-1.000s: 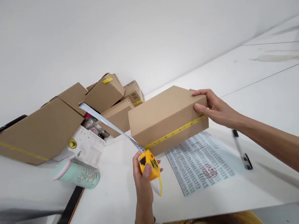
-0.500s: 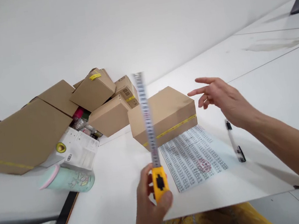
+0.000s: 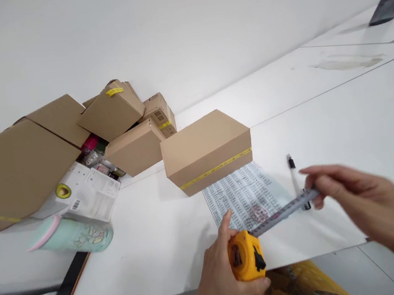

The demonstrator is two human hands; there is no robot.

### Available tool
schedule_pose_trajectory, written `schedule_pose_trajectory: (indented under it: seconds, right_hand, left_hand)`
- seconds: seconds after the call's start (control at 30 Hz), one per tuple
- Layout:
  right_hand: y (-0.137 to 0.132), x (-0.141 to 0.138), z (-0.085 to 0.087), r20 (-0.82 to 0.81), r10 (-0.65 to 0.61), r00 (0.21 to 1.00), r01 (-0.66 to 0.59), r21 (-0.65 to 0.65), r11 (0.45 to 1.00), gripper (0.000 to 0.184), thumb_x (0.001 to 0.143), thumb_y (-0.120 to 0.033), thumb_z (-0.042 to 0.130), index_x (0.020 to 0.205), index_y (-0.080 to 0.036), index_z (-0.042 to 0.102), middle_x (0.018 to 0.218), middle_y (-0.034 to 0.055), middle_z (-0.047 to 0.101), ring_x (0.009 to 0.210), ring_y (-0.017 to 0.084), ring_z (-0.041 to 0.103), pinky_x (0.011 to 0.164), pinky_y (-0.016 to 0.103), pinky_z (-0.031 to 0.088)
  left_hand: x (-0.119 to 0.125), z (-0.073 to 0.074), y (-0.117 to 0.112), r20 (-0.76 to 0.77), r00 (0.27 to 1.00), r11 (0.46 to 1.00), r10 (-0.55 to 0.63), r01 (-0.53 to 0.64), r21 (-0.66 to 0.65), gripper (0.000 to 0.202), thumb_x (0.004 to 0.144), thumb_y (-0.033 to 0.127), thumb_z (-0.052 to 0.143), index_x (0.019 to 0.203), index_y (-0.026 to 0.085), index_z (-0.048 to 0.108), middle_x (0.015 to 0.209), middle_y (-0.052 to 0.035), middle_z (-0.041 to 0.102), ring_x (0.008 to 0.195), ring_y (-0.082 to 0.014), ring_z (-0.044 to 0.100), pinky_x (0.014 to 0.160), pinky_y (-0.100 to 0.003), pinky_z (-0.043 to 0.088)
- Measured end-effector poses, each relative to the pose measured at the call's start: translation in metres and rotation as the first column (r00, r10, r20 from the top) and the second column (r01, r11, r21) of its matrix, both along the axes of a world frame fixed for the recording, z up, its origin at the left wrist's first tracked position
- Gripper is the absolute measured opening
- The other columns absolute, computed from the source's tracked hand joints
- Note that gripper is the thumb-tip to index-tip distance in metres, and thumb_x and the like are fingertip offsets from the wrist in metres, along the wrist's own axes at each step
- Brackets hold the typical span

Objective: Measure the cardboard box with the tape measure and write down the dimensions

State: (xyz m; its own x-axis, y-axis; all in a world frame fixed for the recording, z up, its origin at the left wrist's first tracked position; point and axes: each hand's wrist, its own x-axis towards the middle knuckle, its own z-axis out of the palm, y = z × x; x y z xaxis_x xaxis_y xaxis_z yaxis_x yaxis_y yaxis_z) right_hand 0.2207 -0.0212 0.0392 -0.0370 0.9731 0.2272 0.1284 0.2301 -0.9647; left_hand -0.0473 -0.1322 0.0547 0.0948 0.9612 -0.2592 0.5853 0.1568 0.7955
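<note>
My left hand is closed around the yellow case of a tape measure, low over the table's front edge. From the case a stretch of metal blade runs right and slightly up to my right hand, whose thumb and fingers pinch its free end. Behind the blade lies a printed sheet with a red round stamp. A closed cardboard box with a yellow tape strip rests on the sheet's far edge. A pen lies right of the sheet, partly covered by the blade.
Several cardboard boxes are heaped at the back left against the wall. Near them are a white package with an avocado picture and a mint-green tumbler on its side. A dark object stands at the far right.
The blade has swung from upright to nearly level, pointing right. My right hand came down from beside the box and took hold of its end. My left hand moved right with the case.
</note>
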Motion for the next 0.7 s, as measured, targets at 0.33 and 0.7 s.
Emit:
schedule_pose_trajectory:
  seconds: [0.33, 0.7]
  right_hand:
    - [0.035, -0.008, -0.024, 0.776, -0.102, 0.623, 0.167, -0.004, 0.986, 0.052, 0.093, -0.067, 0.038, 0.104, -0.021, 0.059, 0.076, 0.008, 0.071, 0.062, 0.027, 0.064, 0.049, 0.036, 0.042]
    - [0.054, 0.03, -0.021, 0.31, 0.193, 0.931, -0.113, -0.259, 0.959, 0.042, 0.095, -0.049, 0.043, 0.121, -0.023, 0.063, 0.092, 0.01, 0.075, 0.087, 0.029, 0.07, 0.076, 0.044, 0.053]
  left_hand:
    - [0.001, -0.002, 0.051, -0.424, 0.898, 0.939, 0.117, 0.039, 0.342, 0.08, 0.076, 0.024, 0.074, 0.144, 0.027, 0.034, 0.13, -0.008, 0.062, 0.117, -0.0295, 0.061, 0.097, -0.048, 0.052]
    - [-0.01, -0.029, 0.086, -0.699, 0.702, 0.891, 0.137, 0.221, 0.397, 0.057, 0.087, 0.024, 0.066, 0.139, 0.017, 0.044, 0.141, -0.0164, 0.055, 0.131, -0.0361, 0.051, 0.107, -0.059, 0.042]
